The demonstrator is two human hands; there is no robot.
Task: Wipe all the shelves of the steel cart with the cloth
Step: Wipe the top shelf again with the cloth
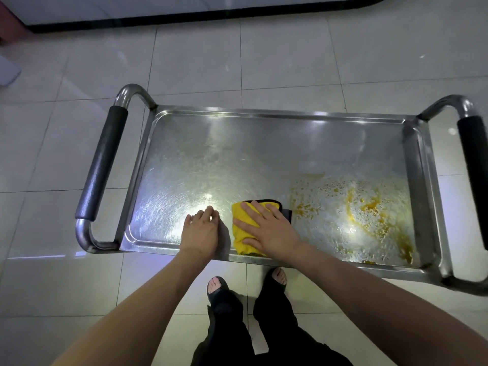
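Yellow cloth [244, 228], folded and edged in black, lies under your right hand [268, 229], which presses it flat with straight, spread fingers near the middle of the near edge of the top shelf [237, 154]. Just to its left, your left hand [202, 231] rests on the bare steel with relaxed fingers, holding nothing; a narrow strip of metal separates it from the cloth.

To the right of the cloth, an orange-yellow spill [369, 212] spreads over the near right part of the shelf, mixed with pale foamy droplets and reaching close to the near right corner. The left half and far side of the shelf look shiny and scratched, with bright light reflections.

The shelf is a shallow tray with a raised rim, the top of the steel cart [290, 112]. A curved steel handle with a black grip stands at each end: the left handle [101, 165] and the right handle [475, 167], partly cut off by the frame edge.

Below the near edge, your feet [219, 285] in open black sandals and dark trouser legs stand on a pale tiled floor [264, 62].
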